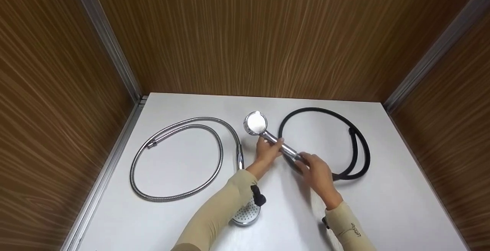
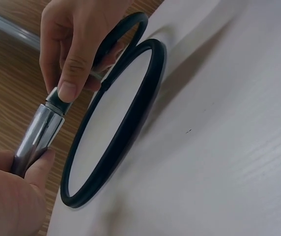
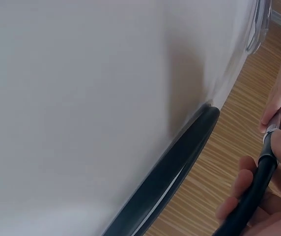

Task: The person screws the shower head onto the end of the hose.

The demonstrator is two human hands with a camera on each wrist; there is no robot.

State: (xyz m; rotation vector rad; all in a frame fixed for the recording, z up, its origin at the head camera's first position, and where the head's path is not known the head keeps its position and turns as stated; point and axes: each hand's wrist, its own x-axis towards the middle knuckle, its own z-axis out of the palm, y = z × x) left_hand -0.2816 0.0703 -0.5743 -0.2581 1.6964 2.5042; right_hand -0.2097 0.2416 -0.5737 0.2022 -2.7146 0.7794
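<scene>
My left hand (image 1: pixel 267 153) grips the chrome handle of a shower head (image 1: pixel 255 123), which is held up over the white table with its round head toward the back. At the lower end of that handle, my right hand (image 1: pixel 317 173) pinches the end fitting of a black shower hose (image 1: pixel 361 144). In the left wrist view the hose's connector (image 2: pixel 58 102) meets the end of the handle (image 2: pixel 39 132), with a thin ring showing between them. Thumb and fingers of the right hand wrap the black hose (image 3: pixel 251 196) in the right wrist view. The rest of that hose loops on the table.
To the left, a coiled silver metal hose (image 1: pixel 221 155) lies on the white table (image 1: pixel 180 159). A second shower head (image 1: pixel 247 213) lies under my left forearm, its perforated face up and partly covered. Wood-patterned panels (image 1: pixel 245 36) enclose the back and sides.
</scene>
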